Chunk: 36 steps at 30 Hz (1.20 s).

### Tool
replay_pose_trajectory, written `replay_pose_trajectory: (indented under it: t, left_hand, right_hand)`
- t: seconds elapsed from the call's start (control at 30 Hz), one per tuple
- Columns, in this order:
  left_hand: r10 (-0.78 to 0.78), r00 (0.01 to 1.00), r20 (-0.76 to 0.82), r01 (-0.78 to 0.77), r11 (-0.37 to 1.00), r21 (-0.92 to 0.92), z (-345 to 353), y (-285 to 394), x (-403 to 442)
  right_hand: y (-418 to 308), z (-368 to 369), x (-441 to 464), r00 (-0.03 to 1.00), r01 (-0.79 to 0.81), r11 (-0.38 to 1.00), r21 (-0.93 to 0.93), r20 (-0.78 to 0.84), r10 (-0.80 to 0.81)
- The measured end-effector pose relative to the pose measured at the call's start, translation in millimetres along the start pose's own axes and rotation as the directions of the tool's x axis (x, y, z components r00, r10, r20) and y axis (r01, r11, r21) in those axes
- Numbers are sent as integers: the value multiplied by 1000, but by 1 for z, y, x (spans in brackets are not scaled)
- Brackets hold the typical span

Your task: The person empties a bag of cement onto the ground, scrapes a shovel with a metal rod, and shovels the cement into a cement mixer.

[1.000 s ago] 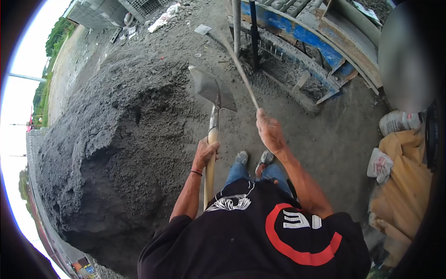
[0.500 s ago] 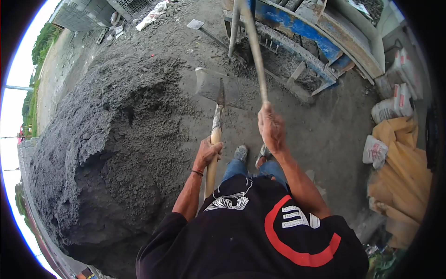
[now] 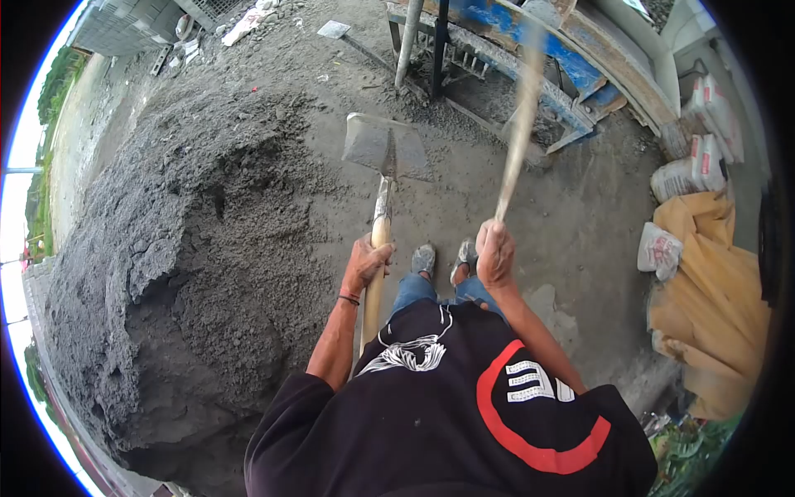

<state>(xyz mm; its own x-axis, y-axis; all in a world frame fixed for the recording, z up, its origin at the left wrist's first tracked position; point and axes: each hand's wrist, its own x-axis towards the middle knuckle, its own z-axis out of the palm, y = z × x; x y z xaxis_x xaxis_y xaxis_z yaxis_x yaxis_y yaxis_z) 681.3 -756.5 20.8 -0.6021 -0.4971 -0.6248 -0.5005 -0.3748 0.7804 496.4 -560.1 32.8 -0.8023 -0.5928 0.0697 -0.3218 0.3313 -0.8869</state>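
Note:
My left hand is wrapped around the wooden shaft of a shovel. The shovel's flat metal blade points away from me, over the ground beside the sand pile. In my right hand is the near end of a long wooden stick, its far end smeared by motion near the blue machine. What the stick's far end carries, if anything, I cannot make out. A large heap of dark grey sand rises to the left of the shovel.
A blue, cement-crusted metal machine stands ahead on the right. White sacks and a tan tarp lie along the right side. Another flat-bladed tool rests on the ground ahead. Grey blocks are stacked at the far left.
The stick in my right hand has swung to the right, and that hand has come slightly lower and right. My left hand keeps its hold on the shovel, which has barely shifted.

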Motion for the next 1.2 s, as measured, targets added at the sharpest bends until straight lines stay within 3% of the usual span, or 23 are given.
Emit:
replay_pose_trajectory:
  t: [0.1,0.13,0.17,0.2,0.23,0.27,0.33,0.37,0.43,0.5,0.57,0.6,0.7,0.77,0.83,0.87,0.97,1.03,1.13,1.2]
  left_hand:
    - [16,999,31,-14,998,-67,-4,0,5]
    - [25,1000,-18,-25,999,22,0,0,10]
    - [29,999,-21,-28,999,23,-4,-2,13]
    - [79,996,-49,-72,988,134,-10,-6,17]
    - [119,991,-65,-100,964,246,-13,-13,16]
    - [105,992,-66,-85,966,246,-13,-21,12]
    - [232,961,-153,-81,760,644,-14,-24,1]
    - [230,960,-160,-78,767,637,-12,-26,-9]
    - [195,961,-195,35,615,788,1,-13,-49]
    - [225,949,-223,17,667,745,-6,-40,-51]
    - [-55,998,-39,64,956,285,-19,-74,-36]
    - [-184,983,18,173,951,254,-26,-112,-18]
    - [-271,962,40,249,925,286,-17,-116,-5]
    - [-299,952,61,282,939,199,-10,-135,13]
    - [-273,955,-118,297,856,423,-3,-131,19]
    - [-273,954,-123,299,854,426,-5,-126,25]
    - [-196,974,-111,225,815,534,-2,-117,35]
    - [-214,975,-59,216,848,484,0,-103,33]
    - [-171,985,-7,156,878,453,12,-88,36]
    - [-114,993,11,95,871,482,21,-78,47]
  right_hand:
    - [47,2,-19,997,-82,989,-120,-9,81]
    - [51,-5,-18,938,-268,932,-243,154,310]
    - [54,-9,-13,802,-408,827,-386,282,527]
    - [51,-18,-19,886,-304,894,-327,246,392]
    - [33,-30,-21,882,-311,892,-329,251,400]
    - [6,-48,-22,908,-273,921,-279,243,343]
    - [-8,-56,-26,932,-224,947,-231,235,277]
    - [-8,-58,-30,939,-216,941,-260,209,273]
    - [0,-64,-40,942,-196,933,-300,208,265]
    - [18,-67,-49,939,-209,952,-224,225,259]
    - [28,-75,-55,908,-220,935,-279,292,301]
    - [30,-74,-57,887,-223,916,-333,321,332]
    - [8,-76,-61,912,-281,934,-222,242,332]
    - [13,-80,-65,874,-359,917,-175,281,396]
    - [15,-76,-70,902,-203,956,-213,338,267]
    - [15,-72,-70,902,-203,957,-207,340,265]
    - [5,-71,-73,850,-309,938,-158,396,347]
    - [-7,-69,-71,792,-403,902,-157,433,430]
    - [4,-52,-73,803,-394,907,-152,424,420]
    - [25,-13,-55,869,-376,914,-156,283,406]
